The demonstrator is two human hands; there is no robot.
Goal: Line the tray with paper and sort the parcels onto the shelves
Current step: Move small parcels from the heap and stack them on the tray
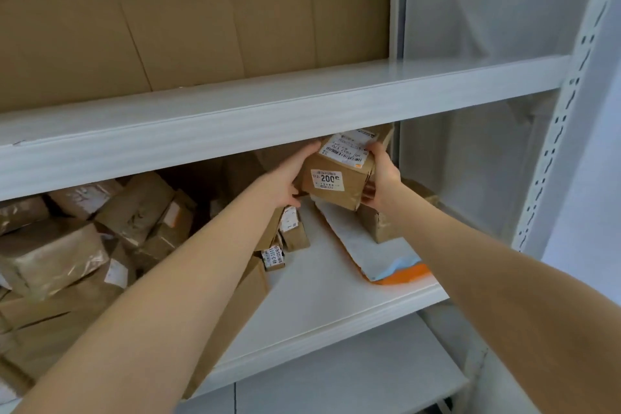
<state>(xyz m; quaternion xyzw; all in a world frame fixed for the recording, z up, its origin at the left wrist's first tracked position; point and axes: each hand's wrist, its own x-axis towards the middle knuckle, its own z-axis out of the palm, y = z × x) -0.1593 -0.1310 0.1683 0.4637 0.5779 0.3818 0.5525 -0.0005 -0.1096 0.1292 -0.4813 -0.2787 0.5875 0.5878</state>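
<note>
The parcel [349, 178] at centre is showing plain brown card with white labels printed in black. The shelves [235, 118] are looking greyish white. Right of centre, a mailer [369, 245] is showing white, pale blue and orange. A brown cardboard sheet [168, 10] is filling the upper left.

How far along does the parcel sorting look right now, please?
Done: a pile of brown taped cardboard parcels fills the left of the white metal shelf. In hand: the left hand and right hand hold a small brown labelled cardboard box above that shelf's back right. Left: setting it down; no tray or paper shows.
</note>
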